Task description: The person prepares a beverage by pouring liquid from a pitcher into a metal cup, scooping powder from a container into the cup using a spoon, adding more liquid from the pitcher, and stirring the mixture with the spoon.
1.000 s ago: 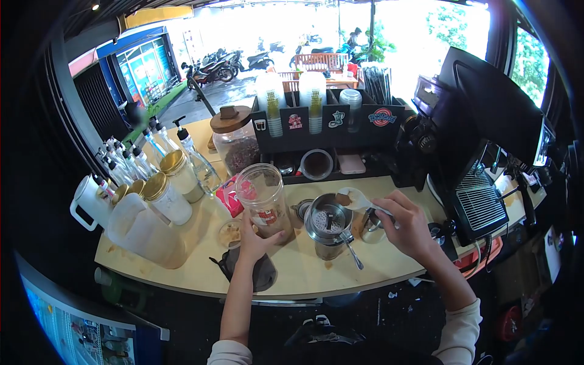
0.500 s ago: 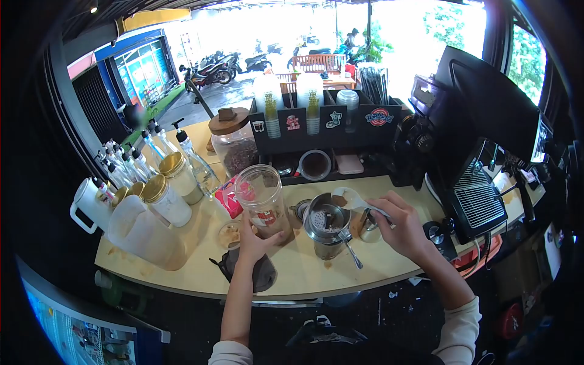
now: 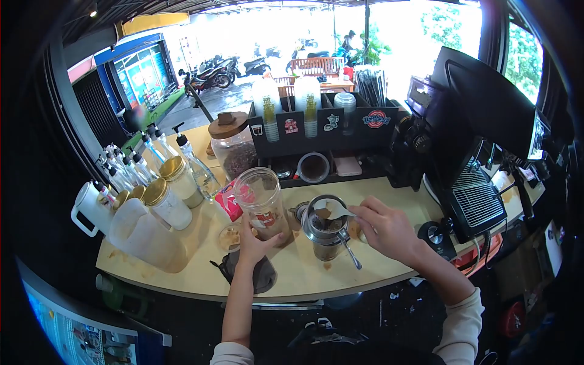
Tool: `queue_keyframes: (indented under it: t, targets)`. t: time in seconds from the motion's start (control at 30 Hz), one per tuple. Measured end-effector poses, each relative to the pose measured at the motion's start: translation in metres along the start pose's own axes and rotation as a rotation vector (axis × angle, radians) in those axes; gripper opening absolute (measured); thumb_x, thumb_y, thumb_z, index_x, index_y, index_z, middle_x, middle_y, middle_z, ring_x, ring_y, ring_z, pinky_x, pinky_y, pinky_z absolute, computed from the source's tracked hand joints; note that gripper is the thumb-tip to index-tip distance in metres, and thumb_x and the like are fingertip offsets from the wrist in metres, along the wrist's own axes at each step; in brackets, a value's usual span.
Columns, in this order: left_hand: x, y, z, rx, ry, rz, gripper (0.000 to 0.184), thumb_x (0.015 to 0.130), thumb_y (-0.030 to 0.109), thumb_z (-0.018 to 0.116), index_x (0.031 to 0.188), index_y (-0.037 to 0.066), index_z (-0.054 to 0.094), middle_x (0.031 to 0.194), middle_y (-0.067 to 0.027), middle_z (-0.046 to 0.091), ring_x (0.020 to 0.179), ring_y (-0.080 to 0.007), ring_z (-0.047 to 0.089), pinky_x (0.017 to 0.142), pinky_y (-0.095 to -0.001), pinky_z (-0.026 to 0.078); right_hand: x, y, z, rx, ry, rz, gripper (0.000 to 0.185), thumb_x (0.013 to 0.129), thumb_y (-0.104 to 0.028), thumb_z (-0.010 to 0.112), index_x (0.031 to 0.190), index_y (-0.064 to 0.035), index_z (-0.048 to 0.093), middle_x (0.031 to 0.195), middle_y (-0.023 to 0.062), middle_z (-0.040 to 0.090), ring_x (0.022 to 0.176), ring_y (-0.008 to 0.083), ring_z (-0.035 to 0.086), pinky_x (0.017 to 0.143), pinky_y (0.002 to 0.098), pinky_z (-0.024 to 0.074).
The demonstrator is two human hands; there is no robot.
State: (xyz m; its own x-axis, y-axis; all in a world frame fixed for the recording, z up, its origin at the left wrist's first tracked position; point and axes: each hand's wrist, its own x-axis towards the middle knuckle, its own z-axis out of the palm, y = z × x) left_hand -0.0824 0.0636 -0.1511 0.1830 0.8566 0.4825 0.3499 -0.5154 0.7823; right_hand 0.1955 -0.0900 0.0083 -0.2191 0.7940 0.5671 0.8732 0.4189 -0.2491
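"Head view, fingers first: how are they set?"

"The right hand [image 3: 385, 231] pinches the handle of a white plastic spoon [image 3: 340, 210] between thumb and fingers. The left hand [image 3: 254, 247] has thumb and fingers spread around the lower wall of a tall, clear, cylindrical jar [image 3: 259, 198]."

"And the spoon's bowl?"

"At the open mouth of a round, silvery metal filter [image 3: 322, 238], with brown powder [image 3: 322, 213] on it. Whether it touches the inner wall, I can't tell."

"Further out?"

"The jar stands upright left of the filter on a pale counter [image 3: 298, 280]. Black cloth [image 3: 263, 278] lies beside the left wrist; a pink-and-white packet [image 3: 229, 201] sits behind the jar's left side."
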Motion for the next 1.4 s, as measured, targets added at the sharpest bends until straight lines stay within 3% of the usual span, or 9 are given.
queue_keyframes:
  t: [0.17,0.23,0.43,0.63,1.07,1.13,1.27,1.33,1.4]
  targets:
    - [0.0,-0.001,0.0,0.039,0.007,-0.016,0.098,0.058,0.029,0.089,0.134,0.0,0.035,0.122,-0.0181,0.055,0.114,-0.0297,0.055,0.096,-0.0407,0.044,0.003,0.003,0.002,-0.085,0.021,-0.058,0.026,0.081,-0.002,0.064,0.107,-0.005,0.065,0.087,0.0075,0.058,0.07,0.0246,0.062,0.059,0.0352,0.0506]
    - [0.001,0.002,-0.001,0.019,-0.002,-0.001,0.099,0.058,0.03,0.09,0.135,0.0,0.034,0.122,-0.0187,0.055,0.113,-0.03,0.055,0.096,-0.0405,0.044,0.002,0.006,0.004,-0.164,0.073,-0.143,0.032,0.078,-0.007,0.067,0.11,-0.0066,0.062,0.09,0.0038,0.058,0.074,0.0214,0.064,0.058,0.0333,0.0498]
    - [0.0,-0.003,0.001,0.004,0.004,-0.011,0.1,0.058,0.029,0.09,0.135,0.0,0.033,0.122,-0.0186,0.054,0.114,-0.0297,0.054,0.096,-0.0399,0.044,0.002,0.018,0.008,-0.217,0.132,-0.227,0.038,0.072,-0.003,0.067,0.109,-0.006,0.063,0.092,0.0044,0.058,0.075,0.0204,0.063,0.057,0.0326,0.0504]
    - [0.0,-0.003,0.0,0.004,0.0,-0.024,0.101,0.058,0.028,0.09,0.136,0.0,0.032,0.124,-0.0179,0.053,0.115,-0.0295,0.053,0.097,-0.0401,0.043,-0.001,0.024,0.009,-0.228,0.15,-0.218,0.044,0.064,0.001,0.066,0.108,-0.0057,0.064,0.089,0.0043,0.059,0.075,0.0204,0.063,0.057,0.0319,0.0507]
    - [-0.001,0.01,0.001,-0.007,0.047,-0.004,0.101,0.057,0.028,0.09,0.136,0.001,0.032,0.125,-0.0174,0.052,0.117,-0.0287,0.052,0.099,-0.0401,0.042,0.005,0.024,0.002,-0.203,0.207,-0.259,0.048,0.061,0.002,0.065,0.109,-0.0045,0.065,0.089,0.0062,0.059,0.074,0.0213,0.063,0.058,0.0322,0.0511]
    - [-0.001,0.014,0.0,-0.146,0.014,-0.039,0.099,0.057,0.029,0.09,0.133,0.002,0.032,0.126,-0.017,0.051,0.118,-0.0286,0.052,0.1,-0.0405,0.042,0.026,0.01,-0.003,-0.135,0.263,-0.271,0.048,0.062,0.003,0.064,0.109,-0.0048,0.064,0.09,0.0064,0.058,0.078,0.022,0.062,0.065,0.033,0.0499]
    - [-0.002,0.011,-0.004,-0.075,0.004,-0.014,0.098,0.057,0.031,0.091,0.131,0.003,0.033,0.128,-0.0165,0.05,0.119,-0.0284,0.051,0.101,-0.0406,0.042,0.07,-0.017,-0.001,-0.203,0.226,-0.364,0.036,0.068,0.001,0.066,0.104,-0.0056,0.066,0.087,0.0043,0.058,0.081,0.0197,0.059,0.074,0.0334,0.046]
    - [-0.002,0.014,-0.006,-0.051,-0.043,-0.004,0.099,0.056,0.033,0.091,0.131,0.004,0.033,0.127,-0.0162,0.05,0.119,-0.0283,0.051,0.102,-0.0405,0.041,0.092,-0.024,0.01,-0.332,0.157,-0.507,0.026,0.068,-0.005,0.064,0.093,-0.0092,0.066,0.088,0.0038,0.056,0.092,0.018,0.055,0.087,0.0363,0.0393]
    - [-0.002,0.014,-0.008,-0.054,-0.052,0.016,0.099,0.055,0.033,0.091,0.131,0.004,0.033,0.127,-0.0161,0.05,0.119,-0.0283,0.051,0.102,-0.0405,0.04,0.113,-0.032,0.022,-0.386,0.092,-0.55,0.018,0.07,-0.008,0.063,0.087,-0.0107,0.065,0.088,0.0024,0.057,0.093,0.0171,0.054,0.089,0.0376,0.0384]
